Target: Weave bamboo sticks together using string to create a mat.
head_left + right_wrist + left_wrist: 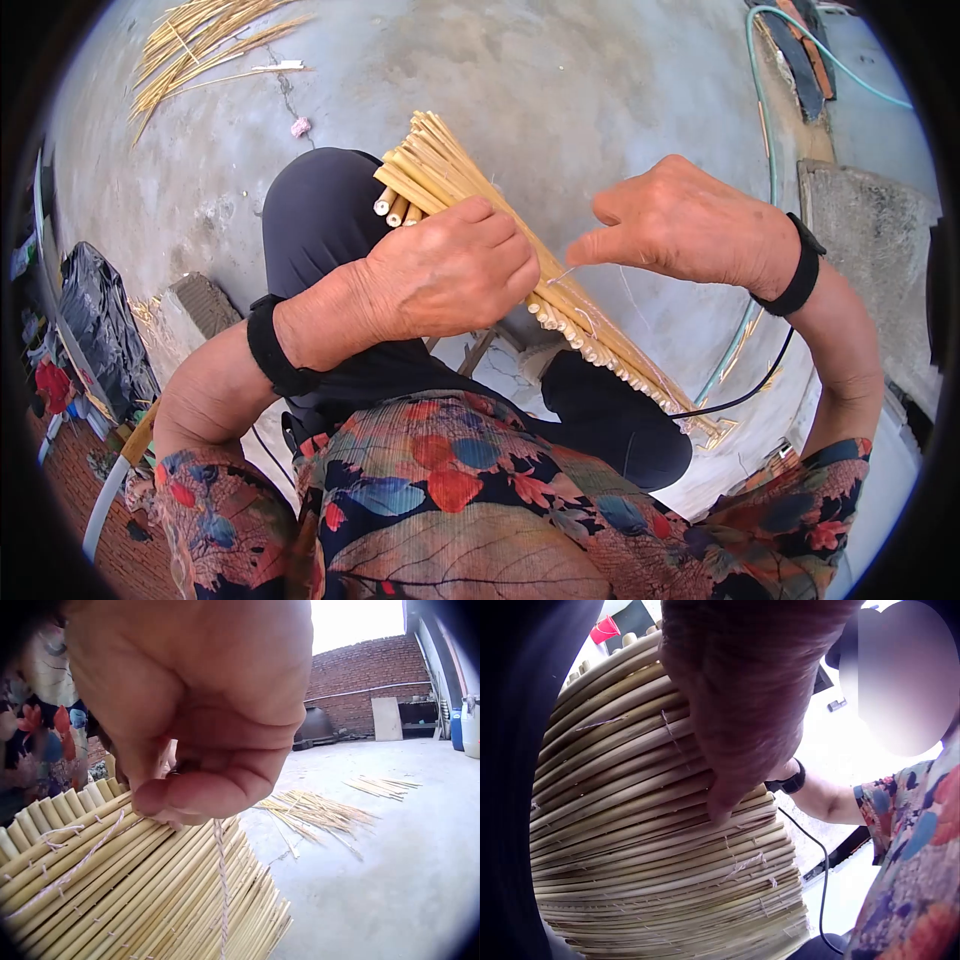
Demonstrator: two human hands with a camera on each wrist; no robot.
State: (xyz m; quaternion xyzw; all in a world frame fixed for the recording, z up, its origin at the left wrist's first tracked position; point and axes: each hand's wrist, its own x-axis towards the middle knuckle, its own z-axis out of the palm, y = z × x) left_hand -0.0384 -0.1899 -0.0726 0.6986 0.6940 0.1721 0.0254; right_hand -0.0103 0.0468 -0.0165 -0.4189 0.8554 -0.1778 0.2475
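A mat of pale reed stalks (465, 175), stitched together in rows with thin string, stands slantwise between my knees. My left hand (450, 270) grips its upper edge, fingers curled over the stalks; in the left wrist view the thumb side of that hand lies dark against the mat (622, 825). Just right of the mat's edge, my right hand (690, 225) pinches a thin string (566, 272) between thumb and forefinger. From close by, the right hand (202, 750) is right at the top stalks, and a twisted string (222, 877) hangs down the mat's face below it.
Loose reed stalks (315, 814) lie in piles on the concrete floor (600, 90). A green hose (772, 150) runs along the right, beside a concrete block (865, 230). Black plastic sheeting (105, 320) lies at the left. A black cable (745, 400) hangs from the right wristband.
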